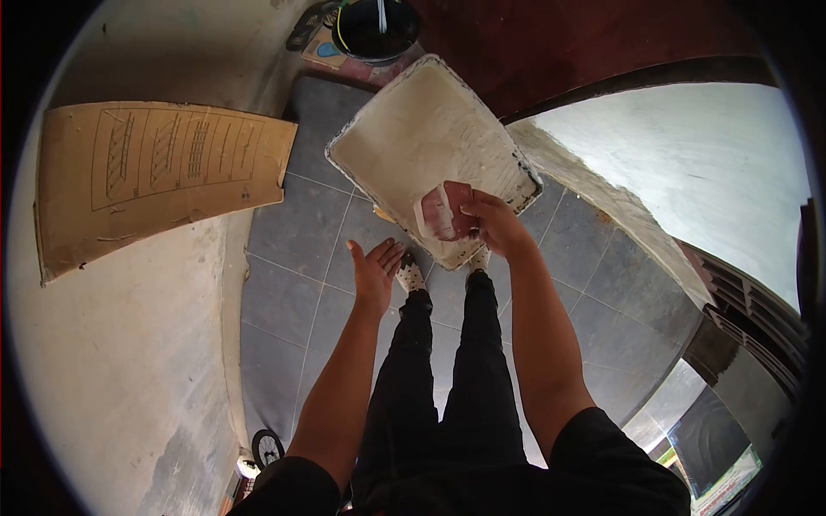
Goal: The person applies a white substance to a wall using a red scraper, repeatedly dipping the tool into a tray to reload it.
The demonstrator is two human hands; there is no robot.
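My right hand [493, 222] grips a flat reddish-brown scraper [457, 206] by its right side. White residue coats the scraper's left edge. Behind and below it, a large rectangular tray [379, 100] has a dark, chipped rim. A pale, creamy layer spreads over the tray's inside, with streaks on its right side. To the left of the tray's near corner, my left hand [376, 272] is held out with its fingers extended and nothing in it.
A black bucket [376, 43] with a handle or stick in it stands beyond the tray. Printed cardboard [198, 159] leans on the left wall. Grey tiles [288, 288] cover the floor, and a partly whitened wall [688, 155] runs along the right.
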